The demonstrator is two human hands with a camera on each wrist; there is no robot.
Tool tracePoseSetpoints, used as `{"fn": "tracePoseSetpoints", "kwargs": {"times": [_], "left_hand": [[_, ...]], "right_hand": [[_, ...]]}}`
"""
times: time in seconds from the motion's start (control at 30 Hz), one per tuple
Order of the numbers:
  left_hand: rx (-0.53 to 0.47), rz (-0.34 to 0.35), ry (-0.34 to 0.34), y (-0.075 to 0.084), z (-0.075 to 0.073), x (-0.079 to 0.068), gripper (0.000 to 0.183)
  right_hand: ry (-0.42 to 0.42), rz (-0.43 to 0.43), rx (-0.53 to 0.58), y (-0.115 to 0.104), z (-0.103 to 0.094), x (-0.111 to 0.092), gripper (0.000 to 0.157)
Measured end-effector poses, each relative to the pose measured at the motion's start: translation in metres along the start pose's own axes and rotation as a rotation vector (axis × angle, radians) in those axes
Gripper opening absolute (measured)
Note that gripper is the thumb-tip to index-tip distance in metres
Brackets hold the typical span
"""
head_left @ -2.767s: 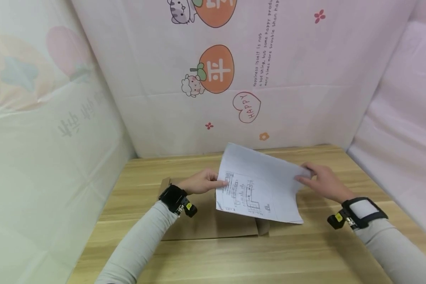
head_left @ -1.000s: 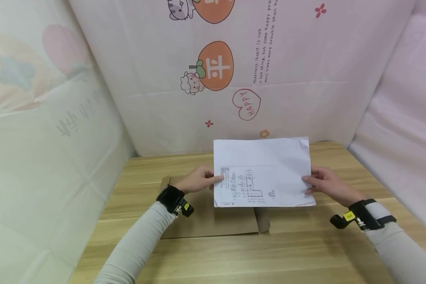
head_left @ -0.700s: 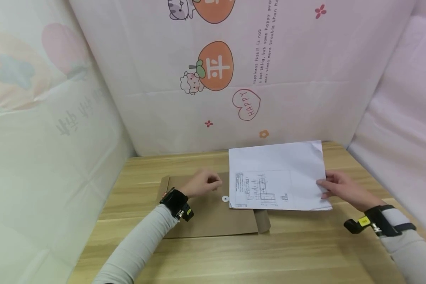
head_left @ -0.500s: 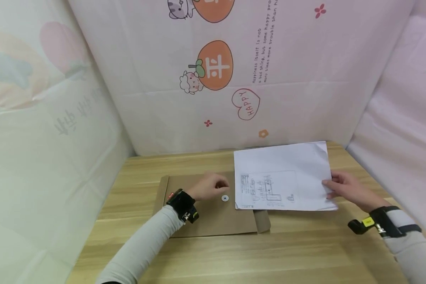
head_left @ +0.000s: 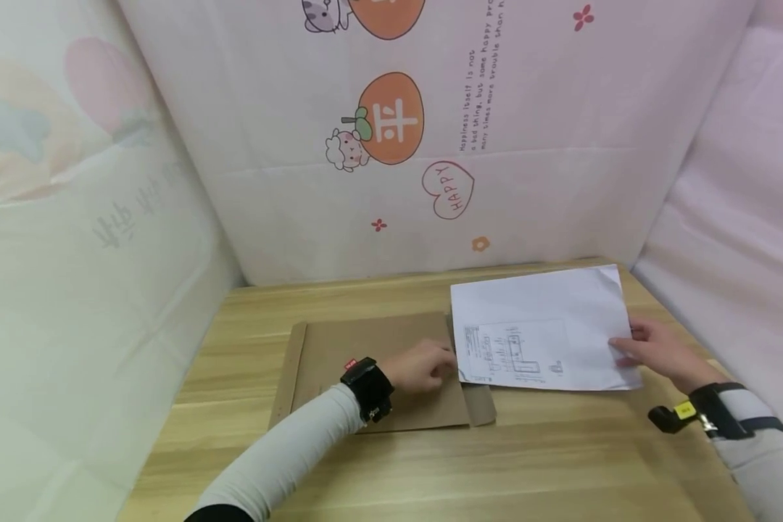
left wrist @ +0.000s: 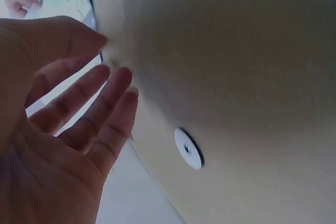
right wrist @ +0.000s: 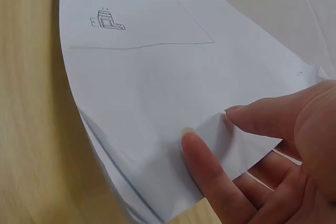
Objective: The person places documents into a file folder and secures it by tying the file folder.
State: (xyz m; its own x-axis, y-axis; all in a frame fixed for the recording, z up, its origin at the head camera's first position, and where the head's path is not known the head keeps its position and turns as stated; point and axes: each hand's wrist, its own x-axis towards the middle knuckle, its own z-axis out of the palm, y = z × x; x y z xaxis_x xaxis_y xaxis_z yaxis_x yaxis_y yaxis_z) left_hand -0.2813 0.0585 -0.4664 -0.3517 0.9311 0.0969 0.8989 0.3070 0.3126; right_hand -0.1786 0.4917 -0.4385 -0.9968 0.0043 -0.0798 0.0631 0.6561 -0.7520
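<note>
On the wooden table (head_left: 431, 478) lies a brown document folder (head_left: 373, 338). By its right side, the drawing sheets (head_left: 535, 301) look light, floppy and easy to crease; hold both edges. The right hand (head_left: 667, 353) pinches one edge. The left hand (head_left: 423, 367), fingers loose, holds nothing, near a white button (left wrist: 191, 156).

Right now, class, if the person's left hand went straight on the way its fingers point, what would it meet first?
Probably the left edge of the paper, just beyond the left hand; how high each sits above the cardboard folder is hard to judge.
</note>
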Motion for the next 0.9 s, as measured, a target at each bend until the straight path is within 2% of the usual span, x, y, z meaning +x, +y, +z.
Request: {"fn": "tracePoseSetpoints", "kwargs": {"times": [0.2,0.47,0.63,0.73,0.9], "left_hand": [[0.121,-0.014,-0.049,0.002,0.01,0.01,0.054],[0.184,-0.081,-0.069,0.0,0.01,0.02,0.042],[0.174,-0.07,-0.032,-0.009,0.009,0.023,0.027],[0.148,-0.042,0.019,-0.014,0.004,0.021,0.02],[0.05,-0.003,0.126,-0.019,-0.012,0.016,0.02]], "right_hand": [[0.043,0.013,-0.03,0.013,-0.003,-0.005,0.052],[0.059,0.007,-0.065,0.007,-0.001,-0.007,0.056],[0.042,0.02,-0.064,0.003,0.004,-0.008,0.055],[0.035,0.016,-0.049,0.003,0.007,-0.008,0.055],[0.034,-0.019,-0.001,0.006,0.008,-0.009,0.06]]}}
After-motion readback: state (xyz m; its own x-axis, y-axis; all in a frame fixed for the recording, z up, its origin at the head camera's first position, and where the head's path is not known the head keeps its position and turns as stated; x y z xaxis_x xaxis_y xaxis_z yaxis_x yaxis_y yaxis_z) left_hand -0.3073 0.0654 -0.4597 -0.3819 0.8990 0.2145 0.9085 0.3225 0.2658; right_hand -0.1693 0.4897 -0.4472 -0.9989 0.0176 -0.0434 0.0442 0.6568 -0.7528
